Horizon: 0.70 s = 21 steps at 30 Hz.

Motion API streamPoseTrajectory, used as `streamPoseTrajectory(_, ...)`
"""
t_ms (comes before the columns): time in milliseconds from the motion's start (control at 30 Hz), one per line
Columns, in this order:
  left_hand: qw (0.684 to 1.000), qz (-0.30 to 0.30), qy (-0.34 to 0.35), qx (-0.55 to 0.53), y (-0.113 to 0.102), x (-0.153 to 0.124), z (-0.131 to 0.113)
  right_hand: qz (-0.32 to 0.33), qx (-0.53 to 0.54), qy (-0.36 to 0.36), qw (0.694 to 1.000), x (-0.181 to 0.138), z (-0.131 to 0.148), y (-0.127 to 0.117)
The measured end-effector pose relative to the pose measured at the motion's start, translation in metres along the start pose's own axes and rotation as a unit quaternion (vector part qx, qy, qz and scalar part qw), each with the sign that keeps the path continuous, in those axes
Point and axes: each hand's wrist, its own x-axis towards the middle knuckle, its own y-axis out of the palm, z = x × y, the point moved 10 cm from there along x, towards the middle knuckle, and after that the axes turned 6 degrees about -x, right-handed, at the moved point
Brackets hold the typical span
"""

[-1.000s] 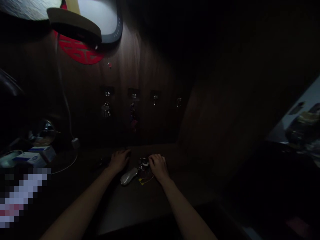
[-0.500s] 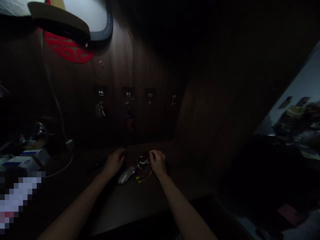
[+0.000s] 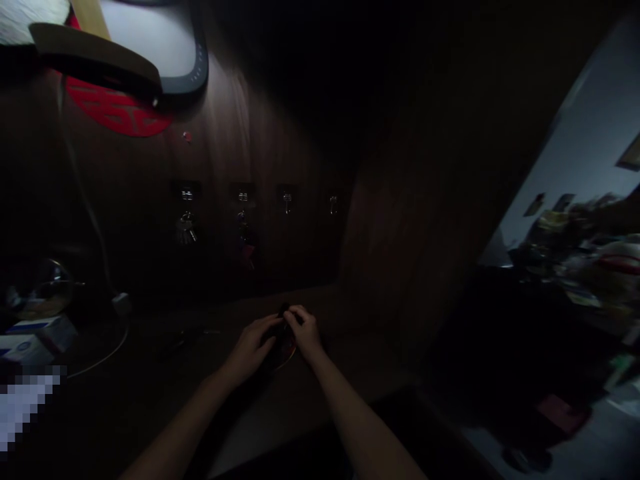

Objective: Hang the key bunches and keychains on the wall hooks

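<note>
Presently both hands are closed on one item. The right hand (image 3: pixel 306 332) pinches a small dark piece at the top of the key bunch (image 3: pixel 284 313) between thumb and fingertips. The left hand (image 3: pixel 253 347) curls around the bunch from the opposite side, fingers bent, with no gap visible. The light is too low to confirm each part. A thin reddish loop (image 3: pixel 286 360) shows below the hands, at the countertop (image 3: pixel 240 427); whether the bunch rests on it or is lifted cannot be told.

Handling, as judged: light, rigid parts loosely joined, so the bunch will swing and rattle rather than flex. It is not fragile. Smooth pieces may slip, so take hold at the ring or the largest piece, not at a single dangling key or the soft loop.

Location: close to the back edge of the countertop, toward its right back corner. On the back panel (image 3: pixel 280 133) above, four hooks (image 3: pixel 287 200) run in a row, and the two left ones carry hanging keys (image 3: pixel 186 228). Well apart, by the left edge, lie white boxes (image 3: pixel 35 333) and a white cable (image 3: pixel 103 353)
</note>
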Motion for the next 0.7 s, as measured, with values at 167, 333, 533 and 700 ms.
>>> streamPoseTrajectory(167, 1.0, -0.006, 0.007, 0.014, -0.006, -0.005, -0.003, -0.012, 0.043, 0.06, 0.997, 0.0, -0.009, -0.004)
streamPoseTrajectory(333, 0.994, -0.052, -0.026, 0.09, -0.048, -0.023, 0.009, -0.038, 0.088, 0.116, 0.989, -0.001, -0.018, -0.011)
streamPoseTrajectory(533, 0.962, -0.123, -0.064, 0.233, -0.13, -0.074, 0.04, -0.049, 0.132, 0.139, 0.98, 0.007, -0.016, -0.013)
streamPoseTrajectory(700, 0.917, -0.174, -0.106, 0.341, -0.167, -0.109, 0.059, -0.097, 0.11, 0.098, 0.984, 0.045, 0.01, -0.027)
